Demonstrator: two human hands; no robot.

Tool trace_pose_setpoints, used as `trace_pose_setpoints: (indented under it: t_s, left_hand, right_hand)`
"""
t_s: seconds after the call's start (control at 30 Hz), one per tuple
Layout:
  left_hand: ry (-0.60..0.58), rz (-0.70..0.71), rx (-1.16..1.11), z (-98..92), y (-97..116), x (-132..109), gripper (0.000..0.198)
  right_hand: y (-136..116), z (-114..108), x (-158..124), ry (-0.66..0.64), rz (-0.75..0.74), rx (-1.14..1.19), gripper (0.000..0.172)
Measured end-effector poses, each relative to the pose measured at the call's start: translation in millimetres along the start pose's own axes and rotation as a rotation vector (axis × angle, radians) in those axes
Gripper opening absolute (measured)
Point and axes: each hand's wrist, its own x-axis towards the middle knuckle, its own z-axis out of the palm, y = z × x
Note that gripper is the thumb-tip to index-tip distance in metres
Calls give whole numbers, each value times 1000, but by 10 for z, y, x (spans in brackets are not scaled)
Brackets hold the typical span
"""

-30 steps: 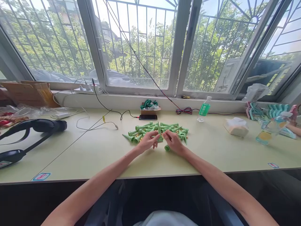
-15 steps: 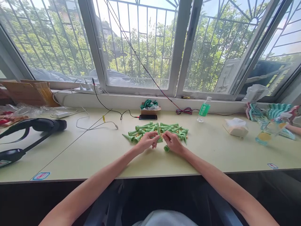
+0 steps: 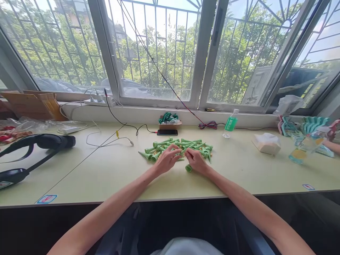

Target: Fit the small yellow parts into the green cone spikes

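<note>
Both hands, left hand (image 3: 166,160) and right hand (image 3: 196,160), pinch one green cone (image 3: 186,150) together. Roughly twenty cones (image 3: 159,144) are piled behind; the table (image 3: 111,173) lies open toward its near edge

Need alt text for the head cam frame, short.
Two bare hands, left hand and right hand, meet over a pile of green cone-shaped plastic parts on a pale desk below barred windows, together pinching one green cone. A phone and water bottle stand behind the pile.

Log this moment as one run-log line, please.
left hand: on green cone | right hand: same cone | cone pile behind | phone
</note>
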Motion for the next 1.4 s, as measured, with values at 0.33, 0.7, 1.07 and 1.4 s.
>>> trace_pose_setpoints:
  t_s: [0.33,0.7,1.07,1.4]
  left_hand:
    - [-21,-420,-507,21,144,85,50]
    - [-355,-576,-802,-8,183,63,61]
    - [-182,-344,-470,35,121,15,38]
    - [16,-93,-169,65,28,29,38]
  right_hand:
    - [102,-15,18,206,-13,-66,28]
    - [54,8,-18,57,-88,-57,33]
    - [27,9,-17,37,-88,-58,31]
    - [1,19,-32,12,-81,-33,32]
